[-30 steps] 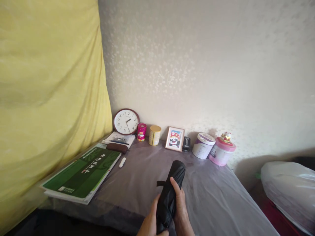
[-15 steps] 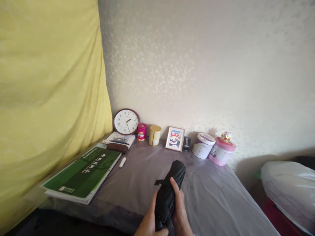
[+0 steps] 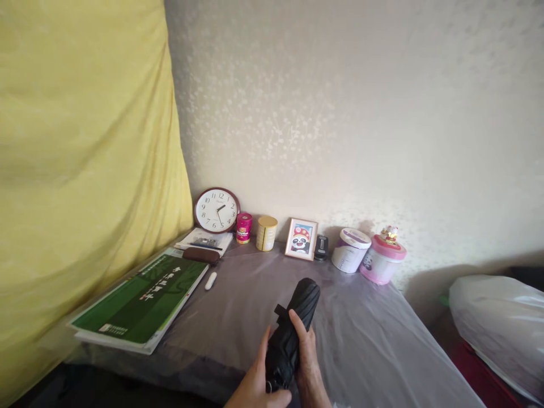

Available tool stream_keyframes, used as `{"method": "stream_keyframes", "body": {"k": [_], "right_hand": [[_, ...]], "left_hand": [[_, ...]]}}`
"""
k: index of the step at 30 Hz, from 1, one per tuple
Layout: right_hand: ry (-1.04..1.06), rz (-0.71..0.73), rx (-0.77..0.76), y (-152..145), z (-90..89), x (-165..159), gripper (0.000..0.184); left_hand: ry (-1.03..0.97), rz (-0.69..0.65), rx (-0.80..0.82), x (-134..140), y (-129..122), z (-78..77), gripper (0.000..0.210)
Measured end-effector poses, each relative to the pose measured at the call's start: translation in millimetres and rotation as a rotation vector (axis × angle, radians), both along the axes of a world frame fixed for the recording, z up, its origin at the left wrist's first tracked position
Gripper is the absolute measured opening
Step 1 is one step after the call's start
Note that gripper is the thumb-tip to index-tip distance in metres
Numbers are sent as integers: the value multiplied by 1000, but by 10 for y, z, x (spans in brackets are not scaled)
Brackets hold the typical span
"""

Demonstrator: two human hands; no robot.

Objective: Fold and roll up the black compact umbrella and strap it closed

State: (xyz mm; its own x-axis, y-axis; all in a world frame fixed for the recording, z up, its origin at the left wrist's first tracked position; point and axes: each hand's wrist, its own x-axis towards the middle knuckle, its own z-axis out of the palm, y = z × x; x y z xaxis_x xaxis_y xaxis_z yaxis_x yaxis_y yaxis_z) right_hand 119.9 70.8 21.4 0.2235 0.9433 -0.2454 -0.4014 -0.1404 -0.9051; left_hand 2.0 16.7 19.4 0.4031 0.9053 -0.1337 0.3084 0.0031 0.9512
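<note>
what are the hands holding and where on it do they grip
A black folded umbrella: the left hand holds it at the near end, and the right hand grips its right side around the middle.

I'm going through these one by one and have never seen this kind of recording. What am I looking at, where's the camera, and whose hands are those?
There is no machine here: these are a person's own bare hands, seen through one camera worn on their head, looking forward and down. The left hand and right hand together hold a folded black umbrella, its far end tilted away from the wearer, over a table with a gray cover.

Along the back, from left to right, are a round clock, a pink tin, a yellow-lidded can, a picture frame, a white tub and a pink-lidded tub with a figurine on top. At the left lie a green book and a brown case.
</note>
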Motion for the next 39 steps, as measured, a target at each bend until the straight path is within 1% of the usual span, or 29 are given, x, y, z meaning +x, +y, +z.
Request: {"method": "stream_keyframes", "body": {"k": [1,2,3,4,6,7,9,12,15,17,20,22,24,27,30,32,35,39], "right_hand": [[7,14,6,4,-19,13,51],[5,26,17,10,-33,27,52],[-4,35,33,15,-42,39,53],[-17,39,47,21,-49,49,54],[-33,33,67,31,-59,55,56],[-35,24,68,34,-64,51,57],[-34,12,61,39,-78,35,58],[-73,2,55,56,-98,25,55],[-249,-42,43,89,-118,76,51],[-403,-85,55,107,-144,135,52],[-593,-170,122,106,-205,206,61],[-697,-182,189,94,-241,224,62],[-771,-114,283,89,-257,223,52],[-803,41,432,109,-246,225,28],[-756,129,517,130,-216,273,19],[-711,161,524,112,-195,333,16],[-649,232,485,29,-156,430,15],[-495,305,440,-67,-83,488,16]], "left_hand": [[-105,-33,-72,-17,8,-3,95],[-168,-50,-110,-29,15,-18,89],[-177,-46,-92,-34,21,-42,86],[-139,-19,-20,-35,28,-73,85],[16,55,162,-29,42,-137,87],[92,82,227,-25,51,-160,89],[183,100,275,-20,69,-176,93],[233,131,268,-15,96,-133,90],[356,179,270,-13,113,-71,77],[468,187,276,-16,116,-49,75],[604,170,275,-26,116,-55,76],[649,154,269,-30,119,-75,77],[671,147,266,-30,123,-97,76],[691,150,258,-24,129,-117,77],[705,145,251,-22,133,-111,75],[721,135,254,-23,135,-91,74],[735,117,261,-22,135,-53,74],[763,113,262,-4,123,-19,72]]}}
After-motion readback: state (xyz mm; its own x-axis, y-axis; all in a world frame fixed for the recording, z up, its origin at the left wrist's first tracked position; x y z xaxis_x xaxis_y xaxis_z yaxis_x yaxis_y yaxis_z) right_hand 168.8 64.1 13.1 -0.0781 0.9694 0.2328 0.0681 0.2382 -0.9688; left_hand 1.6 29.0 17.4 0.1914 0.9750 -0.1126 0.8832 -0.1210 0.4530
